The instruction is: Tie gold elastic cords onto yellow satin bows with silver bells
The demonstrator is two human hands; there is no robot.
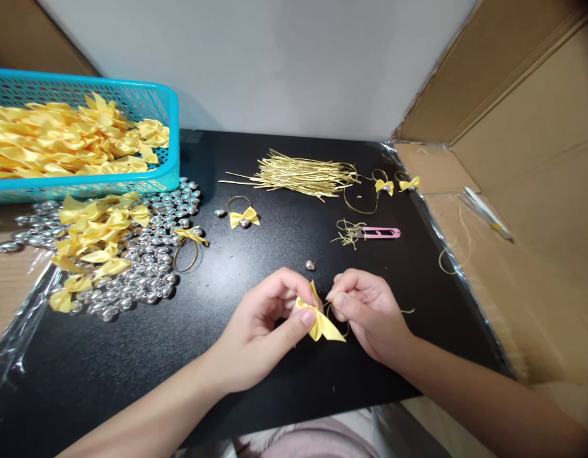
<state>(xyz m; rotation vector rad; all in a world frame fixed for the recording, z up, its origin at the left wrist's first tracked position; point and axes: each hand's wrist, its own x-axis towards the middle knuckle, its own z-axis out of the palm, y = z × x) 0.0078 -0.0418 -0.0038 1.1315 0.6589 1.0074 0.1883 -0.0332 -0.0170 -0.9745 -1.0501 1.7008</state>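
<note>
My left hand [265, 324] pinches a small yellow ribbon bow [320, 321] between thumb and fingers just above the black table [132, 356]. My right hand [365, 312] is closed right next to it, pinching a thin gold cord [344, 327] that loops under the bow. A single silver bead [310, 264] lies just beyond my hands.
A teal basket [172, 146] of yellow bows stands at the back left, with loose bows [98, 235] on a heap of silver beads [155, 267] before it. A bundle of gold cords [303, 175], finished bows [244, 217], a pink clipper [377, 233] lie farther back. Cardboard box [513, 242] at right.
</note>
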